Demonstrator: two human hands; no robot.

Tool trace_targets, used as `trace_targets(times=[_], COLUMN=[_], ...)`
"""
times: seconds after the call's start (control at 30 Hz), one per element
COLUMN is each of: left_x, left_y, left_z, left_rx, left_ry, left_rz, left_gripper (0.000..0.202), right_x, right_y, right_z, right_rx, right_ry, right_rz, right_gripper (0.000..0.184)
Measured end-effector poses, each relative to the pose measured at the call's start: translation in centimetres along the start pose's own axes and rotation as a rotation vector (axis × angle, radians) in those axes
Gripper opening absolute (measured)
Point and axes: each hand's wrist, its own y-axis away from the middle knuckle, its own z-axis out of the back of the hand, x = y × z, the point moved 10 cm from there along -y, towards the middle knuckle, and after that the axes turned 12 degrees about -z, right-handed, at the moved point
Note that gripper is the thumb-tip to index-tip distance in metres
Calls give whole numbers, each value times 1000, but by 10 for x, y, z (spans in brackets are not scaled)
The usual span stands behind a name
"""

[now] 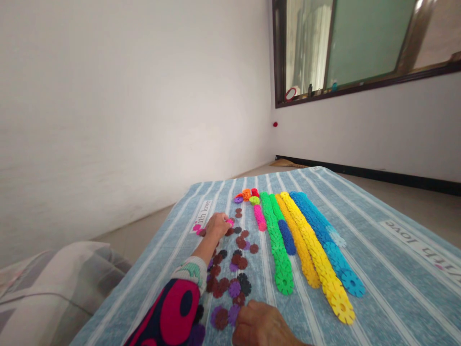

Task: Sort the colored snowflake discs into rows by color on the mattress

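Blue striped cloth [392,269] covers the tabletop [324,179], near a white wall [144,96] and a dark-framed window [370,43]. The left hand [217,225] has fingertips at a pink disc [231,222] among loose brown discs [242,262], left of coloured rows [314,247]; the right hand [262,324] curls by a purple disc [233,315]; whether either grips, I cannot tell

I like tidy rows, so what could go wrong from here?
The pink-and-navy patterned sleeve might brush the loose brown notched plastic discs beside it. The right hand might nudge the purple notched plastic disc next to it. The long green row of overlapping discs could shift if bumped.
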Motion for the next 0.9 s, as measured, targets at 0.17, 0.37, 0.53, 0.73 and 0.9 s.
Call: trace_targets(times=[0.17,0.37,0.53,0.73,0.9], left_x=[0,-5,-6,-5,3], left_y=[1,5,6,4,-3], left_z=[-1,3,5,3,3], left_rx=[-22,-51,-55,-89,-118], left_ry=[2,-2,13,127,235], left_rz=[3,-9,-11,-20,-23], left_gripper=[20,17,13,6,2], right_x=[0,1,2,3,5], right_y=[0,-4,-7,-9,-8], right_z=[1,10,18,21,23], right_rx=[-45,-121,-166,-194,-194], right_ry=[-4,-22,-49,-45,-42], right_rz=[1,-17,-18,-34,-16], right_gripper=[29,30,36,40,43])
